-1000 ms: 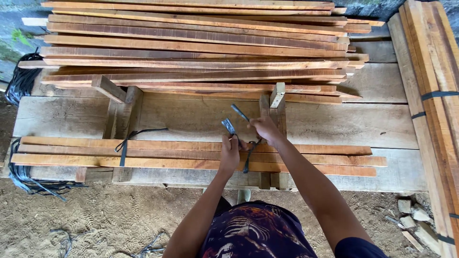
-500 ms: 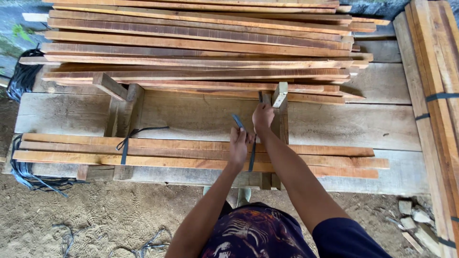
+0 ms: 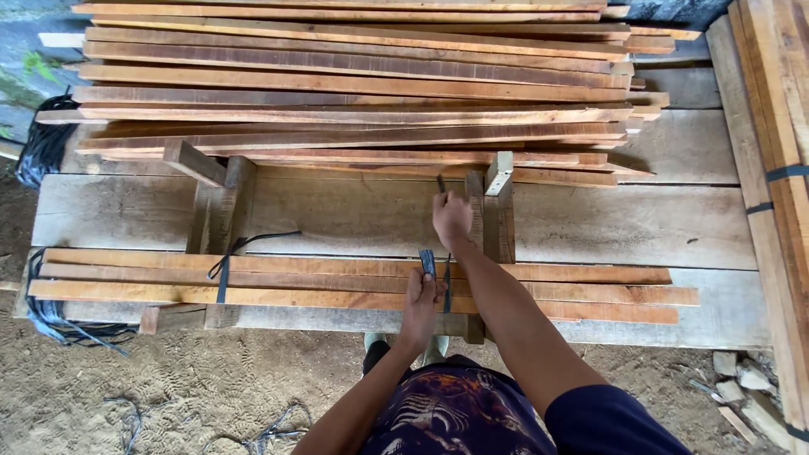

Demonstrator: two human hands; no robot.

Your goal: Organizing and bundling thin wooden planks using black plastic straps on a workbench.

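Left hand: your left hand (image 3: 419,293) is closed on one end of the dark strap (image 3: 447,282), down on the near slats.
Right hand: your right hand (image 3: 452,217) is pinched shut on the other end, pulled away from you toward the far upright.
Strap: it wraps the slat bundle (image 3: 539,291) just left of the jig posts (image 3: 497,211) (its far tip is too thin to follow).
Doing it well: I'd judge this a tightening pull, so keep the two ends in line, hold the near end low against the wood, and take the slack out evenly so the slats don't shift.
Tied strap: one already knotted (image 3: 224,268) round the bundle's left part.
Counts: about three slats show on top of the bundle; two straps on it; two upright jigs (image 3: 221,202) on the plank bench (image 3: 674,223).
Beyond: a big stack of loose slats (image 3: 354,84), a strapped bundle (image 3: 779,160) at right, spare straps (image 3: 50,316) hanging at left.
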